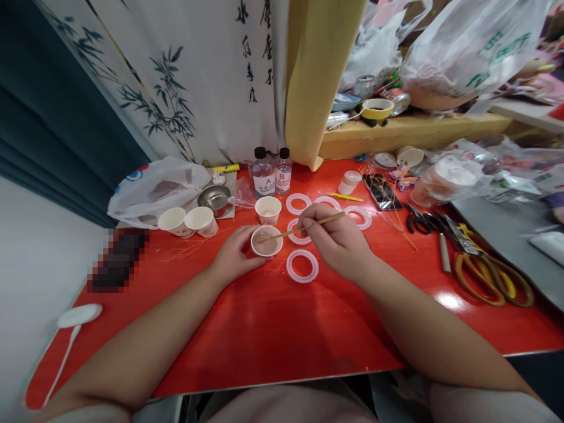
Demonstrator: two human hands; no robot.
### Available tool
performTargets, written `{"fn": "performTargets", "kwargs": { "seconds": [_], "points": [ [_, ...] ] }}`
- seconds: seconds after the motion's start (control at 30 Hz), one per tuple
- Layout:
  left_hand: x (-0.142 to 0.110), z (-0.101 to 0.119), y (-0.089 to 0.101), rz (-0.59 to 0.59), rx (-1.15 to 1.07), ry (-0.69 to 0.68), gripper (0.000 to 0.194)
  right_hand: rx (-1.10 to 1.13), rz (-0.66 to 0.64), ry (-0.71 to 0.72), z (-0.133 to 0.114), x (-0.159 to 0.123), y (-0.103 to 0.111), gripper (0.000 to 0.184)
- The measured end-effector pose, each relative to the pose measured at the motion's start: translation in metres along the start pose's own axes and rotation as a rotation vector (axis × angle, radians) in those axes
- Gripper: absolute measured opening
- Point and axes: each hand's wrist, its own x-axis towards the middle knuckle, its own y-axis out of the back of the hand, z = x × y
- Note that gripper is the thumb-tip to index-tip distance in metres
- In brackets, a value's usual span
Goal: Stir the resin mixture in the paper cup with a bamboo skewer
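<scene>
Glossy red counter (273, 346) fills the view, backed by a bamboo-and-calligraphy hanging (198, 76) and a teal curtain (57, 100). Near the middle, a small paper cup (267, 245) of pale pinkish liquid stands on the counter at 3 o'clock from the left hand (235, 255), which curls around its side in a light grasp. The right hand (335, 244) lies at the cup's 3 o'clock, pinching a thin wooden stick (282, 234) between thumb and fingers. The stick's long axis runs from 2 o'clock to 8 o'clock, with its tip reaching into the cup, while its other end juts past the right knuckles. The left hand is the closer to the cup. Translucent white rings (302, 266) lie flat around the right hand, the nearest at its 7 o'clock. Bottles labelled A (263, 176) and B (283, 175) stand at the cup's 12 o'clock, beyond a second paper cup (268, 210). Scissors (420, 222) lie farther off at 3 o'clock.
</scene>
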Motion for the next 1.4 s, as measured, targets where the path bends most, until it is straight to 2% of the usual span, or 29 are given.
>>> {"fn": "performTargets", "kwargs": {
  "seconds": [0.53,1.4],
  "points": [
    [0.0002,0.0017,0.0,-0.004,-0.006,0.0,0.06,-0.054,-0.036,0.004,-0.0022,-0.0008,-0.003,0.018],
    [-0.0001,-0.0012,-0.0003,0.002,-0.011,-0.018,0.061,-0.038,0.0,0.007,-0.0023,-0.0003,-0.0021,0.019]
  ]
}}
